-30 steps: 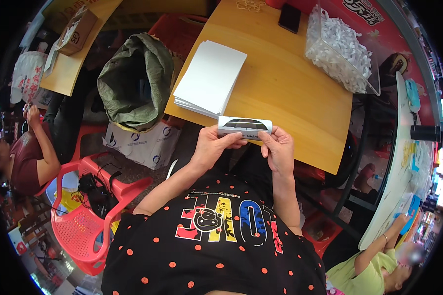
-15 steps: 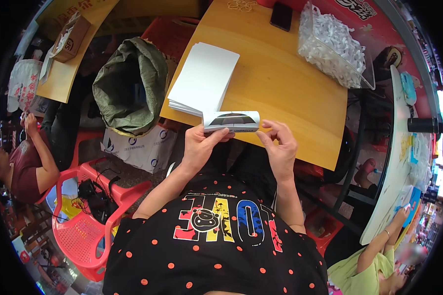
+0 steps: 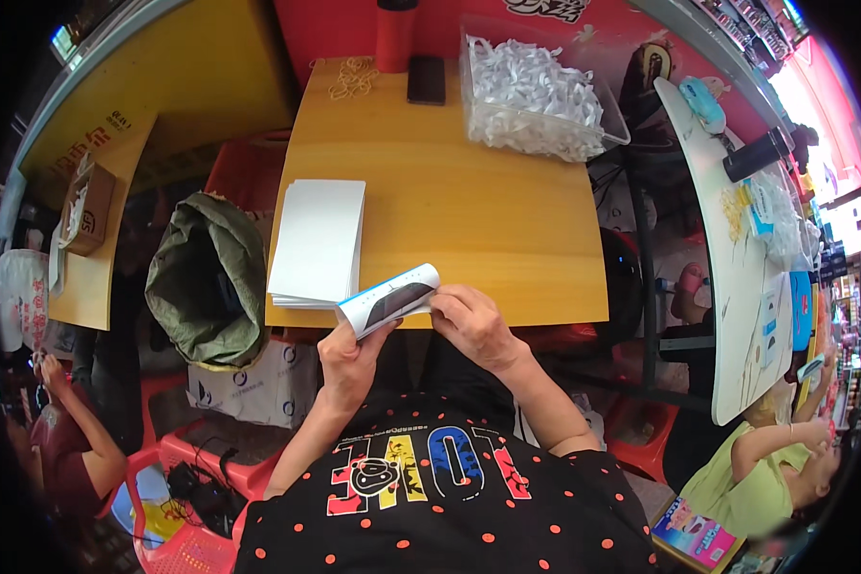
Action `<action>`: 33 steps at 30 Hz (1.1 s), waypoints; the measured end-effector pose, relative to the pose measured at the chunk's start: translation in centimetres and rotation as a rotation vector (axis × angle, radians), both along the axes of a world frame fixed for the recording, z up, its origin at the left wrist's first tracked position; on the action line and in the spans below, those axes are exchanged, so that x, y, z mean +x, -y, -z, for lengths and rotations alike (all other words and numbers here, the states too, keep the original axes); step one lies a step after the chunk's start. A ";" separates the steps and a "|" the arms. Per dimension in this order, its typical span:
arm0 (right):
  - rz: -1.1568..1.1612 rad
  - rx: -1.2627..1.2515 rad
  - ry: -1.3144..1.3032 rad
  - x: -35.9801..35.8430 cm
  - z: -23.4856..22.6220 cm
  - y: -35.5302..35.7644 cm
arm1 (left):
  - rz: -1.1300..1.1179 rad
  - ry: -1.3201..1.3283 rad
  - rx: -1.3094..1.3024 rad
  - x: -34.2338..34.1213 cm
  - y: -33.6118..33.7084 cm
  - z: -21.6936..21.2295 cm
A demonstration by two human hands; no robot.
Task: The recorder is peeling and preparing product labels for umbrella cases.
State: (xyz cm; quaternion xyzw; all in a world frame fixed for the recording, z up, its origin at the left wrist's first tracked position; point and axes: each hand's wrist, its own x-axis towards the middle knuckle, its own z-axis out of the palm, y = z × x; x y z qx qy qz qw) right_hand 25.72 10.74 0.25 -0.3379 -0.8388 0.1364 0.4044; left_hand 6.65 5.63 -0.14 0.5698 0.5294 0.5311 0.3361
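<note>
A curled printed sheet (image 3: 389,298), white with a dark picture and a blue edge, is between my hands just over the table's near edge. My left hand (image 3: 346,362) grips its lower left end, with the thumb pressed along the bottom. The fingers of my right hand (image 3: 476,328) are closed on its right end. Close behind the sheet, a stack of white paper (image 3: 320,239) lies on the left part of the wooden table (image 3: 478,225).
At the table's back stand a clear bin (image 3: 614,142) of white paper strips, a black phone (image 3: 426,80), a red bottle (image 3: 395,40) and yellow rubber bands (image 3: 354,78). Left of it sits an open green sack (image 3: 167,306) by a red chair (image 3: 196,550). People sit on both sides.
My right hand has gone from apart to closed on the sheet's right end. The sheet now tilts up to the right. My view has shifted, showing more of the table's far side.
</note>
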 end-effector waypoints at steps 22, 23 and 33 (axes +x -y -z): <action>0.077 0.062 -0.024 0.0 0.4 -1.0 | -0.061 -0.139 0.124 1.2 -1.1 -1.9; 0.082 0.056 -0.021 -0.1 0.4 -1.0 | -0.066 -0.145 0.135 1.2 -1.1 -1.8; 0.055 -0.286 -0.154 -0.1 0.1 -0.9 | -0.100 -0.261 0.212 0.5 -0.8 -1.2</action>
